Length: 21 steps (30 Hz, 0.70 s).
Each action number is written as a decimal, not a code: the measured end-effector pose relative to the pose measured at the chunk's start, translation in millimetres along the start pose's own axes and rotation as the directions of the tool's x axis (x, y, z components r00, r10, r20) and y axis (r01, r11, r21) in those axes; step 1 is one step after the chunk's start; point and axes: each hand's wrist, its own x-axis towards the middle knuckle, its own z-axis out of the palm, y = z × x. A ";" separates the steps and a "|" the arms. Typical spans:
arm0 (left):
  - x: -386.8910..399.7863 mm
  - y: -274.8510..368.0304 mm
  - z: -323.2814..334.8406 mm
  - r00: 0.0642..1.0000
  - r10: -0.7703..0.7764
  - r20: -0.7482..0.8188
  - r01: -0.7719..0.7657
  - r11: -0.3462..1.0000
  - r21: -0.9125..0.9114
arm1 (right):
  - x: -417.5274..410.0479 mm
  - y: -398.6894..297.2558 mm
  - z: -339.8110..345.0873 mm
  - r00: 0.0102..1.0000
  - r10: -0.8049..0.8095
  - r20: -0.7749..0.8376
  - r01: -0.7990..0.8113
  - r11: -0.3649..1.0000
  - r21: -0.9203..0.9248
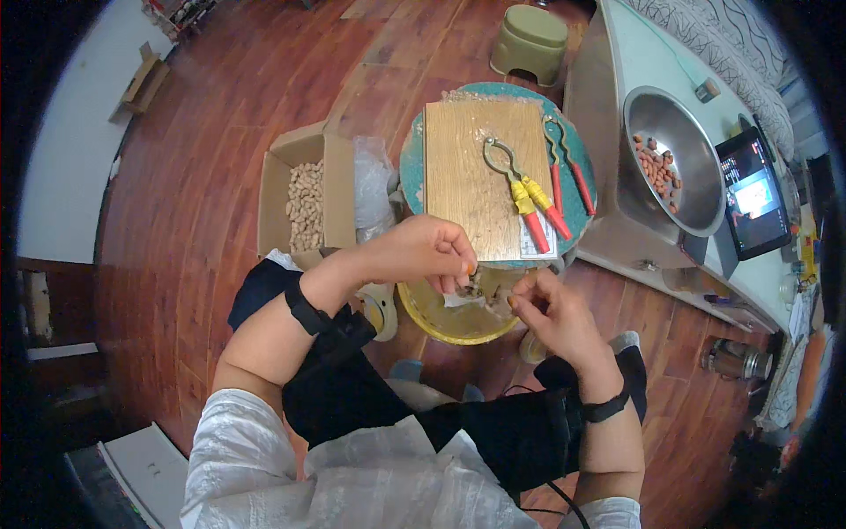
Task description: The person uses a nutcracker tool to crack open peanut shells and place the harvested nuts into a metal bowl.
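My left hand [439,254] hovers over the rim of a yellow basin [456,336], thumb and fingertips drawn together. A tiny orange spot shows at its fingertips; I cannot tell whether it is a nail or a peanut kernel. Across the basin's right side, my right hand [555,314] has thumb and forefinger nearly pinched, with a similar orange spot. Pale and dark scraps lie in the basin. Just beyond, a wooden board [462,178] rests on a round teal top [411,165]. On the board lies a ring-jawed nutcracker [522,192] with red, yellow-wrapped handles. A second red-handled nutcracker [568,165] lies beside it.
To the left stands a cardboard box [340,192] of unshelled peanuts [305,205], with a clear plastic bag [373,185] alongside. At right, a steel bowl [694,159] holding shelled peanuts [657,172] sits on a cabinet near a lit tablet [753,192]. A green stool [529,43] stands beyond.
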 end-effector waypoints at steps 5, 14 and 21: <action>2.5 4.9 -3.0 0.992 0.038 -0.120 -0.034 0.999 0.040 | 3.9 -3.2 -0.9 0.958 -0.148 -0.245 0.148 0.989 -0.020; -8.0 12.2 -31.4 0.935 0.150 -0.323 -0.144 0.989 0.041 | 28.1 -5.2 -1.0 0.802 -0.341 -0.491 0.286 0.940 -0.185; -50.1 25.6 -83.7 0.713 0.218 -0.666 -0.377 0.921 -0.102 | 40.9 5.7 3.9 0.764 -0.406 -0.501 0.304 0.912 -0.276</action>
